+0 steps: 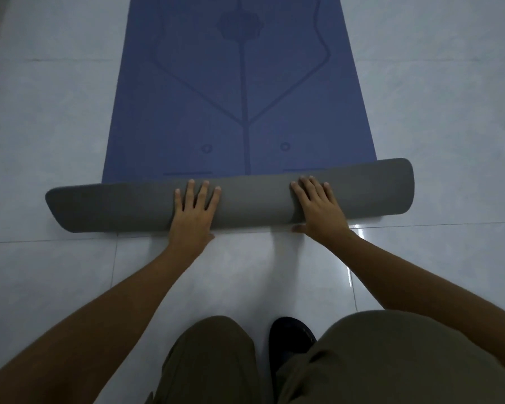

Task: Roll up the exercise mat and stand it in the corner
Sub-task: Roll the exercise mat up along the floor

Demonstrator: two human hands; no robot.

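The exercise mat (pixel 239 91) lies flat on the floor, blue with dark alignment lines, stretching away from me. Its near end is turned over into a grey roll (pixel 251 202) lying across the view, with the grey underside facing up. My left hand (pixel 194 211) rests palm down on the roll left of centre, fingers spread. My right hand (pixel 318 207) presses flat on the roll right of centre, thumb down on the near side by the floor. Neither hand closes around the roll.
Glossy white floor tiles (pixel 56 126) surround the mat on both sides and in front of me. My knees in olive trousers (pixel 391 360) and a dark shoe (pixel 289 339) are at the bottom of the view.
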